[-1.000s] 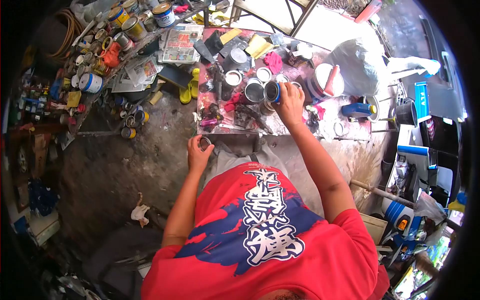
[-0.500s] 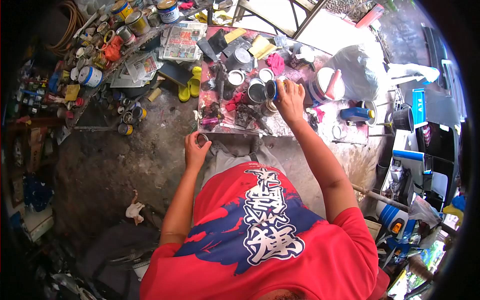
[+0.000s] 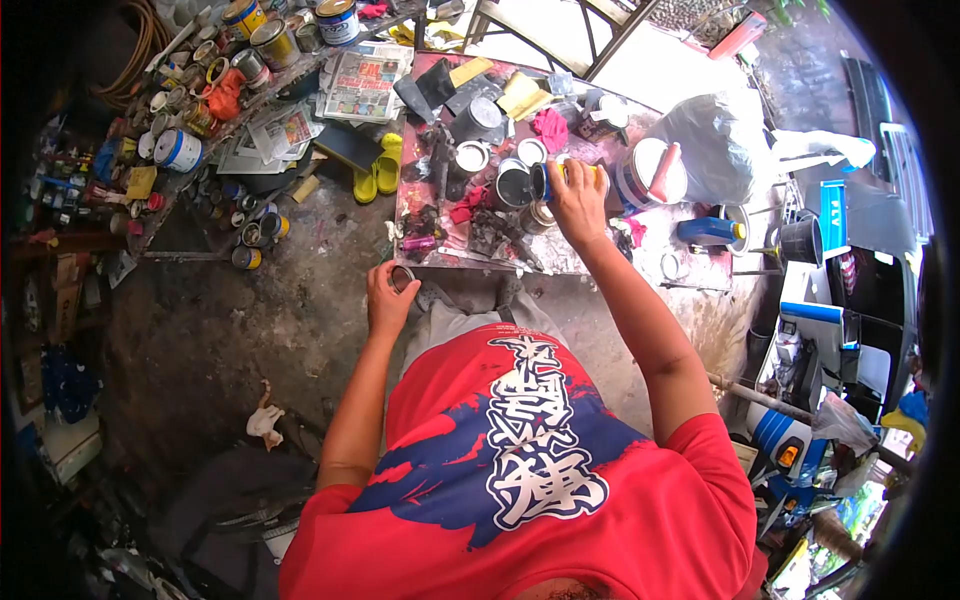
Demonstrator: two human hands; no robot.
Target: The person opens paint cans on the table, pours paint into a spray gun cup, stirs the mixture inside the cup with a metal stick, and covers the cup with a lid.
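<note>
My right hand (image 3: 580, 203) grips a small blue and yellow paint can (image 3: 542, 181), tipped on its side with its mouth toward the left. That mouth sits close to an open tin (image 3: 514, 188) with dark contents; I cannot make out whether anything flows. Below the can stands another small tin (image 3: 538, 216), partly covered by it. At the table's front edge, my left hand (image 3: 387, 305) has its fingers curled round a small round lid or shallow cup (image 3: 402, 276) with a dark inside.
Crumpled rags, a white-topped bucket (image 3: 652, 170) and a blue bottle (image 3: 712, 230) crowd the paint-stained table (image 3: 600, 262). Paint cans fill the shelf at left, near newspapers (image 3: 362, 85) and yellow sandals (image 3: 378, 175). A cat (image 3: 265, 422) is on the floor.
The small paint can in my right hand appears tipped slightly further to the left. My left hand keeps its hold, and the view has shifted a little.
</note>
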